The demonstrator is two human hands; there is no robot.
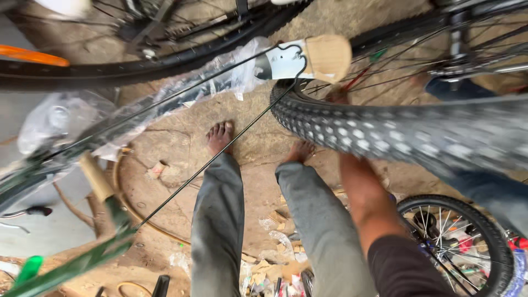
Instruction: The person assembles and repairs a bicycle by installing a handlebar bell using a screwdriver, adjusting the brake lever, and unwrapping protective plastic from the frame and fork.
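Note:
I look down at my own legs in grey trousers and my bare feet on a dirt floor. My right forearm reaches up from the lower right and passes behind a knobby black bicycle tyre (385,129). Only a small part of my right hand (336,97) shows above the tyre's edge, so its grip is hidden. My left hand is out of view. A green bicycle frame wrapped in clear plastic (165,104) crosses the left side, and its end is capped with cardboard (328,57). A thin black cable (220,151) runs from that end down to the left.
Another black wheel (165,63) lies across the top. A small spoked wheel (459,242) stands at the lower right. Part of another person in blue trousers (492,192) is behind the knobby tyre. Cardboard scraps and litter (275,247) lie between my legs.

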